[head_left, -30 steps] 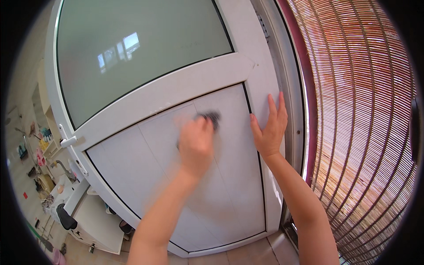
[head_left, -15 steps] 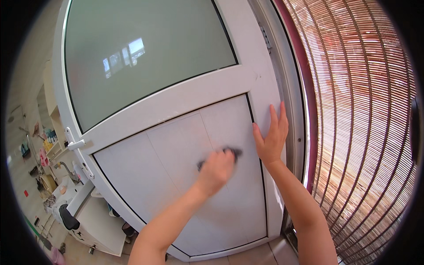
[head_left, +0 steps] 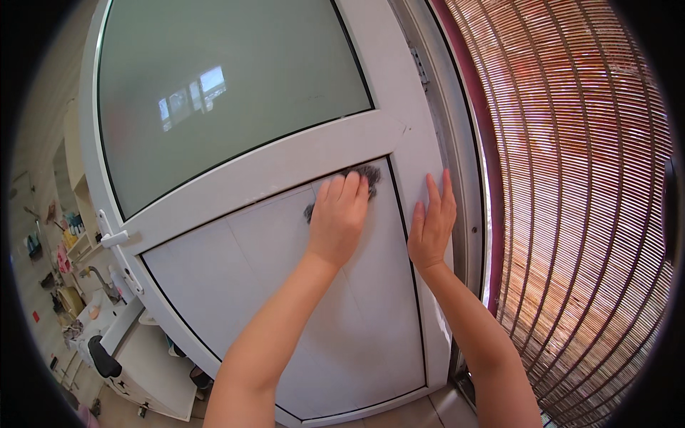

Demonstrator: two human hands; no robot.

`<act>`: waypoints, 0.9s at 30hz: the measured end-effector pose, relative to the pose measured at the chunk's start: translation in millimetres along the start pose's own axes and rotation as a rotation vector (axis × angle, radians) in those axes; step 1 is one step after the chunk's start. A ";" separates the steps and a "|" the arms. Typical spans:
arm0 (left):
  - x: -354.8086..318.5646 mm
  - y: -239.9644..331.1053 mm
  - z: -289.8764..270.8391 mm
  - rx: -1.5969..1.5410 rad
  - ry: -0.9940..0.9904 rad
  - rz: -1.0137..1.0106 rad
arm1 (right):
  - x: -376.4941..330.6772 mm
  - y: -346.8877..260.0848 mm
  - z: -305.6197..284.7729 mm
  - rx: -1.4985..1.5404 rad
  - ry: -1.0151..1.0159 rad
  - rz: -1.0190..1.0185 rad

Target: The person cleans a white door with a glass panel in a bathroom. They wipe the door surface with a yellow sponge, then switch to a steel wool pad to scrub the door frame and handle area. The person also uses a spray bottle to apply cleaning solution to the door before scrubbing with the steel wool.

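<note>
My left hand (head_left: 341, 217) is closed over a crumpled dark grey cloth (head_left: 370, 176), pressing it to the upper right part of the white lower panel (head_left: 214, 278) of a door. Bits of the cloth stick out on both sides of the fingers; the rest is hidden under the hand. My right hand (head_left: 432, 222) lies with fingers stretched out against the door's white frame (head_left: 417, 160), near the hinge side, holding nothing. Above the panel sits a frosted glass pane (head_left: 235, 85) with a window reflection on it.
A white lever handle (head_left: 115, 238) is on the door's left edge. Beyond it stand a washbasin (head_left: 107, 307) with a tap and a white cabinet (head_left: 160, 371). A slatted bamboo-like curtain (head_left: 578, 178) hangs at the right, beside the door jamb. A metal hinge (head_left: 419, 68) shows higher up.
My left hand has slid the cloth up the panel, toward its top edge. My right hand stays on the door frame. The view has shifted slightly.
</note>
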State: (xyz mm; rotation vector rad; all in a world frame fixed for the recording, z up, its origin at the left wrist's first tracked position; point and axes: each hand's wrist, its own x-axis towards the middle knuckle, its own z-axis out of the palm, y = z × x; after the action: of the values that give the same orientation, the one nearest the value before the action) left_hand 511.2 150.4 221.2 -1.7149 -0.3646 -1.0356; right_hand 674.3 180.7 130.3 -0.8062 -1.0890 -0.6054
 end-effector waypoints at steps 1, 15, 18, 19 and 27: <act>8.4 -0.2 2.6 -0.006 -0.009 0.000 | -1.2 -0.6 0.9 0.013 0.008 -0.003; 13.4 7.8 9.1 0.007 -0.072 0.011 | -1.6 0.9 0.9 0.083 0.023 0.005; 14.6 15.3 19.2 -0.071 0.004 -0.037 | -2.6 0.7 1.2 0.083 0.024 0.010; 4.0 25.1 21.5 -0.144 -0.055 0.000 | -0.8 3.1 -0.1 0.079 0.027 0.012; -31.4 28.1 5.1 -0.079 -0.148 0.215 | -1.3 -0.5 -0.7 0.065 0.038 -0.015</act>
State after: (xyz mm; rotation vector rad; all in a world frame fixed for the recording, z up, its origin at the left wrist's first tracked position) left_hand 514.2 151.0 178.9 -1.8626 -0.2293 -0.7789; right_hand 673.8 179.9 129.1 -0.7279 -1.0752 -0.5929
